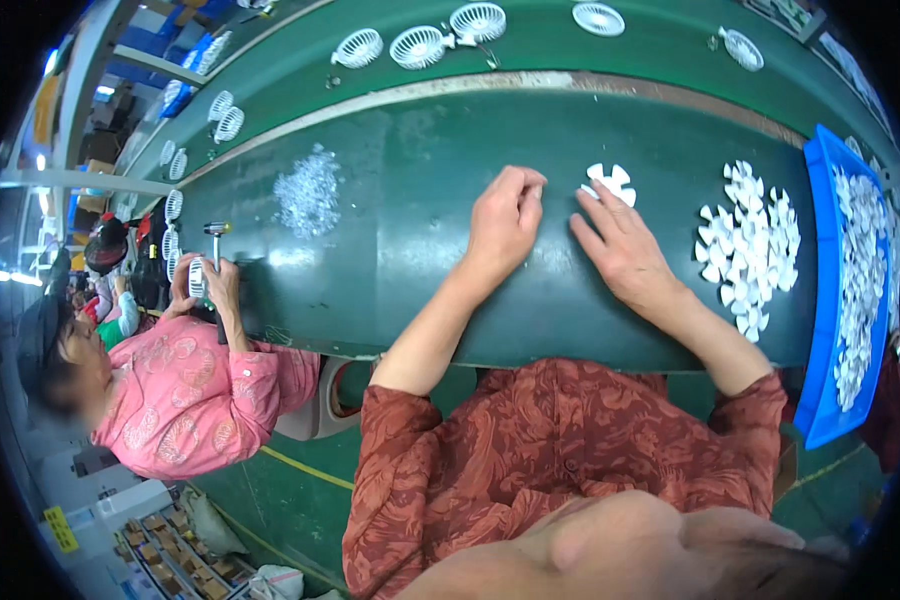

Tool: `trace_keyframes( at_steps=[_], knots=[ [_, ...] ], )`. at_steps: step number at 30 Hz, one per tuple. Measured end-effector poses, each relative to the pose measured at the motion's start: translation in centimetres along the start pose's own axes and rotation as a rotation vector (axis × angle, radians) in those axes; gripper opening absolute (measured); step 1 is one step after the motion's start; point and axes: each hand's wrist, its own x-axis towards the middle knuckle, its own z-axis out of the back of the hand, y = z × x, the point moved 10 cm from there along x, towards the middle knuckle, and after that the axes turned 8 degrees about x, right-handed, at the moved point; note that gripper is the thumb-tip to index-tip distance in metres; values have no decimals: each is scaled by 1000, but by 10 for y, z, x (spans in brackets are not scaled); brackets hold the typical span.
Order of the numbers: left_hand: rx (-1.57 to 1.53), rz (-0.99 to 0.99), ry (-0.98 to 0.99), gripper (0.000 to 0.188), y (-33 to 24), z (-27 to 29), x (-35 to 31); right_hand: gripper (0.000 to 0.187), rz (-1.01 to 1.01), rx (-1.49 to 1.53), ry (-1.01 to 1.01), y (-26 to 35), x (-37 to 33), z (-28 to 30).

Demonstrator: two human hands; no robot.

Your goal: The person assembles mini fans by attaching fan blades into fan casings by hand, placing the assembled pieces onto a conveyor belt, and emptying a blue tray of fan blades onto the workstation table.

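My left hand [507, 222] is raised over the green work surface, its fingers curled and the thumb pressed to the index finger. Whatever sits in that pinch, if anything, is too small to make out. To its right, my right hand [625, 248] lies low with fingers stretched out. Its fingertips reach the white fan blades [620, 184], which they partly cover. Farther right is a loose heap of white fan blades [748, 245]. On the left of the surface lies a pile of small clear pieces [308, 195].
A blue tray [818, 300] full of small white parts stands at the right edge. Along the far green conveyor [540, 55] lie several white round fan grilles [417, 46]. At left, a co-worker in pink [185, 395] holds a white fan part [196, 278] beside a hammer [216, 232].
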Motion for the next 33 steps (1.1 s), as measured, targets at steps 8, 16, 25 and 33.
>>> trace_keyframes(
  at_steps=[8,16,25,33],
  knots=[
    [588,-184,-65,31,15,50,103,37,-226,-4,-198,-52,-20,-4],
    [1011,-344,11,8,99,35,179,40,-213,82,-262,-54,-15,1],
    [770,-133,335,11,46,61,81,41,-235,108,-249,-68,-12,6],
    [721,-108,-25,32,82,5,249,44,-265,202,-236,-69,-13,-1]
  ],
)
